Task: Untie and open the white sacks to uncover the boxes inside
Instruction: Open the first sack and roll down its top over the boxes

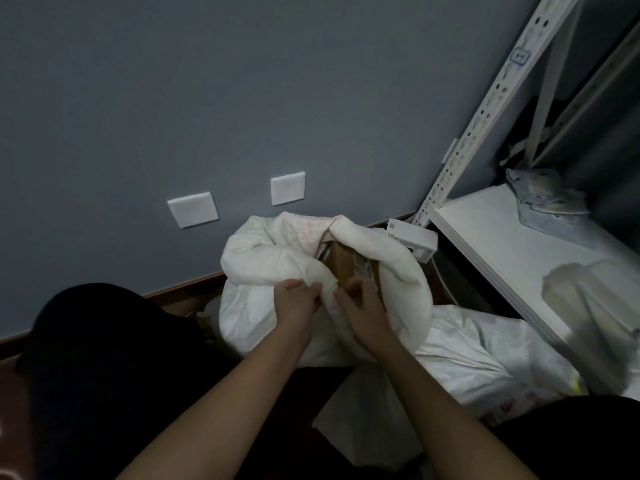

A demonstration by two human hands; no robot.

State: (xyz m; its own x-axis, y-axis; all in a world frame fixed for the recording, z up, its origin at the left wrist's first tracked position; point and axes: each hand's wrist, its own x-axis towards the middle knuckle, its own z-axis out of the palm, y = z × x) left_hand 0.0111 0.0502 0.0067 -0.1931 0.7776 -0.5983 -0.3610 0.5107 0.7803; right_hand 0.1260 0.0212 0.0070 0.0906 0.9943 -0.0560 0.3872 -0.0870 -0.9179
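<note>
Since the sack (277, 268) is soft woven cloth, I judge it light and limp but a little slippery, so I would take hold at the rolled rim of its mouth and peel outward. It stands on the floor against the wall, white, crumpled, already gaping over a brown box (349, 265). My left hand (298, 301) pinches the near rim; my right hand (360, 299), just beside it, curls on the fabric edge. A second sack (485, 355) lies at right.

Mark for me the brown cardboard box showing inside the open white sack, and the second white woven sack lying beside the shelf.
brown cardboard box (346, 263): head view, on its exposed top face.
second white woven sack (485, 362): head view, on its upper side.
</note>
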